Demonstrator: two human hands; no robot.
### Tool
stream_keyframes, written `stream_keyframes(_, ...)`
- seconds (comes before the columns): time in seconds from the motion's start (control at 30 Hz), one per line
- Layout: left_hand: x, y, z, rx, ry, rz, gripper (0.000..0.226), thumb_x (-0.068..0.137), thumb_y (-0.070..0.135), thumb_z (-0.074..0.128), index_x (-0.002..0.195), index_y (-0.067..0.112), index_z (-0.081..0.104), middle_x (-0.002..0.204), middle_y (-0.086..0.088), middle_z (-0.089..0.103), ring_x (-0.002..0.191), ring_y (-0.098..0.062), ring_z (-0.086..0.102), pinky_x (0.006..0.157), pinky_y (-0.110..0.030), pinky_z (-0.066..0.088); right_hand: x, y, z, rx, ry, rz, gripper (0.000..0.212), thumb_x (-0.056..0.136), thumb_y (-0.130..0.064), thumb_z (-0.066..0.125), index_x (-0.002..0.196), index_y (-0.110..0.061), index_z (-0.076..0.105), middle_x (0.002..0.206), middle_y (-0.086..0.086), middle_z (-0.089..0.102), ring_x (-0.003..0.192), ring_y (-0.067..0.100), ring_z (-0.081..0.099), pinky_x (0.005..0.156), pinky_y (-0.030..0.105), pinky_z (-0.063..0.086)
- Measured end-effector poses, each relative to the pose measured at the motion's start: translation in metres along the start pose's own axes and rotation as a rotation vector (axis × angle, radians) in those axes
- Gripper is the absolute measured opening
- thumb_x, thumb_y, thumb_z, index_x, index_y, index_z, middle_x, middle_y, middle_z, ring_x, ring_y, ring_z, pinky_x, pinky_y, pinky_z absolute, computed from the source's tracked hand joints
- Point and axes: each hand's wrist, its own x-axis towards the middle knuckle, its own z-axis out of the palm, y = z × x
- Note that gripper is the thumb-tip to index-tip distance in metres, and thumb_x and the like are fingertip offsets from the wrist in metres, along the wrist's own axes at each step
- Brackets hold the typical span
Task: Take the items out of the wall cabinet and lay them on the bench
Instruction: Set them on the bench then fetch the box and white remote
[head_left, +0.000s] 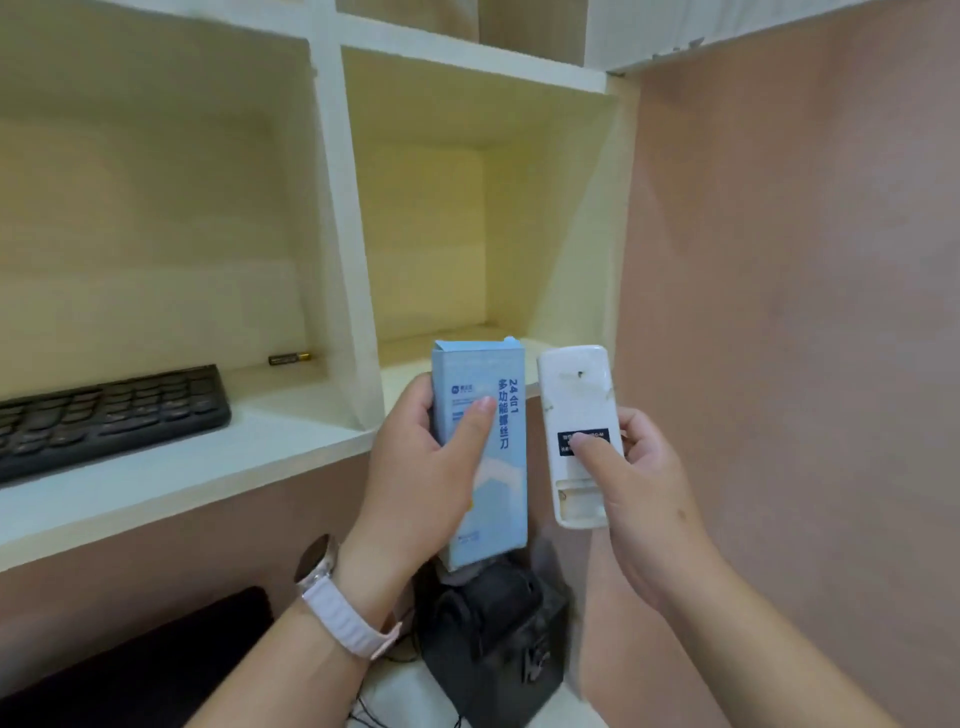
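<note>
Fingers (480, 415) gripping box (483, 452), remote (576, 436) upright

Cabinet shelf (291, 441) carries black keyboard (109, 415) at left, small battery (289, 357) behind

A pinkish wall (789, 312) (matte, evenly lit) stands right of cream open cabinet (343, 249) compartments; soft indoor light.

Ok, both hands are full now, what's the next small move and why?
Probably lower both hands to the bench: the left hand grips the blue screwdriver box, the right hand the white remote, both clear of the cabinet.
</note>
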Motion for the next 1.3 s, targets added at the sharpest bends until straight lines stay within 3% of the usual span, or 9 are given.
stream_keyframes(0.23,-0.040,-0.041,-0.006,-0.225,-0.200,-0.147,0.015,0.089,0.006,0.060,0.093,0.020,0.062,0.081,0.008,0.073,0.068,-0.006,0.069,0.047,-0.019,0.047,-0.078,0.026,-0.012,-0.168,0.234,0.098,0.026,0.073,-0.027,0.061,0.099,-0.024,0.064,0.090,0.003,0.073,0.077,0.022,0.067,0.057,0.032,0.051)
stream_keyframes(0.3,-0.050,-0.045,0.001,-0.275,-0.255,-0.206,0.011,0.089,0.008,0.061,0.092,0.018,0.062,0.079,0.007,0.074,0.067,-0.009,0.069,0.048,-0.026,0.050,-0.100,0.025,-0.019,-0.193,0.292,0.117,0.025,0.074,-0.025,0.061,0.099,-0.022,0.064,0.092,0.006,0.073,0.077,0.024,0.067,0.059,0.035,0.051)
stream_keyframes(0.43,-0.075,-0.044,0.027,-0.365,-0.353,-0.306,0.019,0.075,0.021,0.061,0.092,0.014,0.063,0.088,-0.005,0.075,0.078,-0.025,0.071,0.066,-0.052,0.056,-0.143,0.013,-0.040,-0.250,0.400,0.145,0.015,0.087,-0.012,0.061,0.101,-0.018,0.063,0.090,0.006,0.074,0.072,0.020,0.067,0.055,0.033,0.049)
stream_keyframes(0.63,-0.135,-0.011,0.077,-0.437,-0.602,-0.381,0.019,0.080,0.019,0.062,0.098,0.015,0.064,0.090,-0.004,0.076,0.081,-0.031,0.072,0.071,-0.059,0.054,-0.215,-0.017,-0.090,-0.312,0.631,0.127,0.014,0.090,-0.008,0.059,0.100,-0.017,0.063,0.087,0.007,0.074,0.071,0.018,0.066,0.057,0.034,0.049)
stream_keyframes(0.73,-0.161,0.006,0.095,-0.452,-0.703,-0.404,0.019,0.075,0.024,0.062,0.094,0.020,0.064,0.088,-0.003,0.076,0.077,-0.028,0.071,0.067,-0.051,0.052,-0.248,-0.032,-0.109,-0.295,0.716,0.112,0.014,0.089,-0.008,0.058,0.100,-0.016,0.062,0.082,0.002,0.073,0.068,0.016,0.066,0.055,0.032,0.048)
stream_keyframes(0.83,-0.199,0.031,0.118,-0.495,-0.798,-0.420,0.010,0.086,0.012,0.062,0.095,0.017,0.063,0.087,-0.003,0.076,0.075,-0.024,0.071,0.070,-0.045,0.052,-0.296,-0.051,-0.134,-0.312,0.795,0.101,0.016,0.083,-0.016,0.062,0.099,-0.018,0.062,0.080,0.001,0.073,0.068,0.016,0.067,0.055,0.034,0.050)
stream_keyframes(1.07,-0.334,0.116,0.174,-0.619,-1.057,-0.521,0.011,0.093,0.006,0.055,0.101,0.008,0.061,0.091,-0.012,0.073,0.073,-0.027,0.070,0.063,-0.039,0.055,-0.455,-0.116,-0.204,-0.347,1.067,0.088,0.014,0.089,-0.010,0.060,0.100,-0.019,0.062,0.093,0.012,0.072,0.075,0.025,0.068,0.062,0.042,0.054)
stream_keyframes(1.3,-0.490,0.201,0.201,-0.668,-1.247,-0.538,0.014,0.094,0.004,0.054,0.106,0.010,0.052,0.091,-0.008,0.070,0.073,-0.022,0.068,0.057,-0.035,0.056,-0.623,-0.169,-0.248,-0.350,1.296,0.063,0.013,0.089,-0.012,0.060,0.100,-0.019,0.061,0.084,0.004,0.070,0.067,0.014,0.065,0.055,0.032,0.052)
